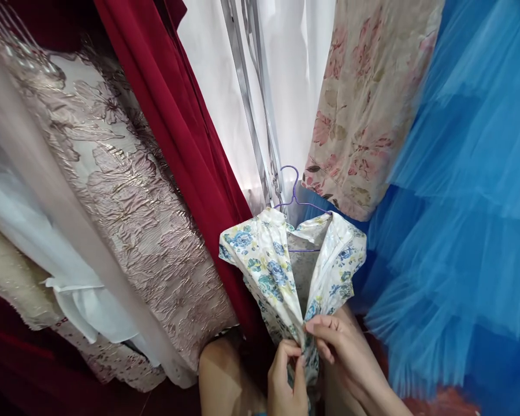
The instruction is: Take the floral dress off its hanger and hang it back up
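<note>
A white blouse with blue, green and yellow flowers (275,274) hangs on a thin purple hanger (294,199), its neckline spread in a deep V. My left hand (287,370) pinches the front edge of the blouse low down, thumb and forefinger together. Just above and to the right, my right hand (331,335) closes its fingertips on the other front edge. Both hands are nearly touching where the two edges meet. Whether a button lies between the fingers is too small to tell. The lower part of the blouse falls behind my hands between my knees.
Garments hang all round: a pink brocade piece (125,173) and a dark red cloth (173,138) to the left, a beige floral garment (364,115) and a blue tulle dress (463,173) to the right. Metal poles (251,98) stand before a white curtain (216,63). My bare knee (225,370) is below.
</note>
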